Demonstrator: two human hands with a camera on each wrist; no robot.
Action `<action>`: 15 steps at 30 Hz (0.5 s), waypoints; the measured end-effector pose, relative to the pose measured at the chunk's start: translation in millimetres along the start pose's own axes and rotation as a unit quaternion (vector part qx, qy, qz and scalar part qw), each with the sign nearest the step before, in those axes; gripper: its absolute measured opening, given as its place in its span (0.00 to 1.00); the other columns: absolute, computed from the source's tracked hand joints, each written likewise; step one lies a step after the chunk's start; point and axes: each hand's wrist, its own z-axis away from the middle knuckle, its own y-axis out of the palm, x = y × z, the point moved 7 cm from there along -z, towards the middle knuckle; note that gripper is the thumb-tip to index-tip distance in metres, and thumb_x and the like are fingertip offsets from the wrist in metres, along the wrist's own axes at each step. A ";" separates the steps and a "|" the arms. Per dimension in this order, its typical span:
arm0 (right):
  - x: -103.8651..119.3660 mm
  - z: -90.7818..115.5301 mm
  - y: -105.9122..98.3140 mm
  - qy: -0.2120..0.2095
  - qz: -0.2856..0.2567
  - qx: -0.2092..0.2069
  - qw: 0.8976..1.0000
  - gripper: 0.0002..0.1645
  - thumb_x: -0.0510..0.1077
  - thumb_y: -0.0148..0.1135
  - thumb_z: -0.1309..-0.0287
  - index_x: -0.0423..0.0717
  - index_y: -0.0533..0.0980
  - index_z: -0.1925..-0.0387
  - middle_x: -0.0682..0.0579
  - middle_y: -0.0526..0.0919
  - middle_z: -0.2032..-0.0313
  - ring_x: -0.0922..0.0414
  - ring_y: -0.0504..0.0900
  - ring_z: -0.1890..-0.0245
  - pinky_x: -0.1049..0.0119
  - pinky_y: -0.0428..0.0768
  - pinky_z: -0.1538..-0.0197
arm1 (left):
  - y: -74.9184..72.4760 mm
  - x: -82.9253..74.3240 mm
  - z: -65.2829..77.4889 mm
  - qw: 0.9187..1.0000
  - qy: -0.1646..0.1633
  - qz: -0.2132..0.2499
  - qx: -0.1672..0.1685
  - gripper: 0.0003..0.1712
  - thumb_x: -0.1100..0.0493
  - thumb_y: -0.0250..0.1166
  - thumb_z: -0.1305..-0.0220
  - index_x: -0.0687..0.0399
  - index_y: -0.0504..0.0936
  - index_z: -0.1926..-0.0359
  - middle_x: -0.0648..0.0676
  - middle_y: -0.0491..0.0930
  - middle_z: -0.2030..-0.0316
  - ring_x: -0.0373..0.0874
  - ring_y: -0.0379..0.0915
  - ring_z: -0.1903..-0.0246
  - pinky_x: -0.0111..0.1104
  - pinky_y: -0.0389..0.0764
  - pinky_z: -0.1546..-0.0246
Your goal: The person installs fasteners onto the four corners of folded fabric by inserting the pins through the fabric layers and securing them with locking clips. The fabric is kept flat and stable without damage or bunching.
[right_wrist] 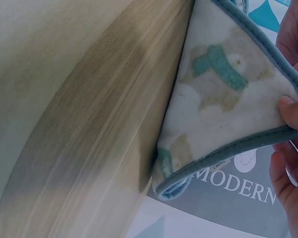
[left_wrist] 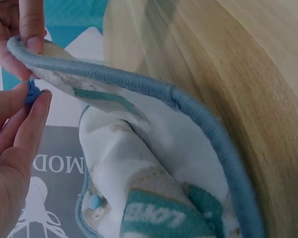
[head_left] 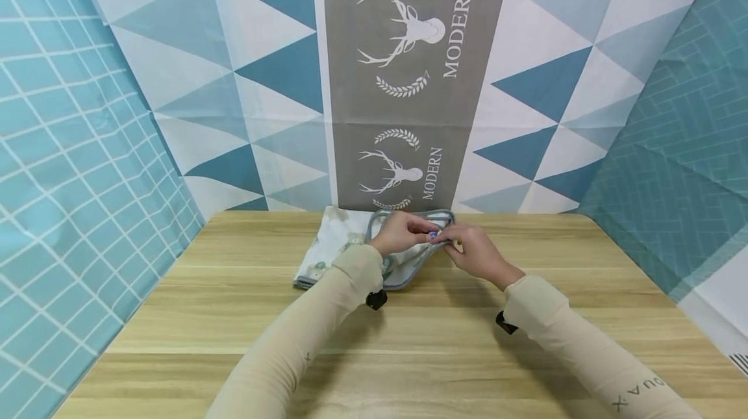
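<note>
A folded white blanket (head_left: 336,247) with bear prints and grey-blue trim lies at the table's far edge. Its raised trimmed corner (right_wrist: 228,84) is pinched by my right hand (head_left: 476,253), thumb on the printed face. My left hand (head_left: 400,234) pinches a small blue knob-like piece (left_wrist: 32,92) between thumb and fingers, close beside that corner. Whether the piece touches the cloth, I cannot tell. Another small blue round piece (left_wrist: 95,202) sits on the blanket near its trim, in the left wrist view.
The wood-grain table (head_left: 245,334) spreads out in front of and beside the blanket. Right behind it rises a patterned wall covering (head_left: 388,107) with deer prints. Blue tiled sheeting (head_left: 64,165) borders the left side, and teal sheeting (head_left: 689,159) the right.
</note>
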 end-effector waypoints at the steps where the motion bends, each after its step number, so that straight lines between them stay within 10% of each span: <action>1: -0.1 0.1 0.2 0.000 0.001 -0.001 1.000 0.12 0.30 0.65 0.47 0.46 0.86 0.64 0.51 0.88 0.65 0.61 0.80 0.71 0.63 0.78 0.71 | 0.5 -2.3 0.7 1.000 0.007 -0.008 0.002 0.12 0.65 0.65 0.39 0.56 0.86 0.53 0.57 0.86 0.53 0.48 0.84 0.54 0.28 0.83 0.55; 15: -7.1 2.8 2.3 0.009 0.002 -0.027 1.000 0.10 0.30 0.67 0.49 0.46 0.86 0.68 0.50 0.88 0.70 0.62 0.79 0.74 0.65 0.80 0.69 | 4.4 -9.9 6.3 0.999 0.017 -0.040 0.000 0.15 0.66 0.63 0.37 0.55 0.85 0.50 0.55 0.86 0.52 0.46 0.83 0.53 0.28 0.83 0.56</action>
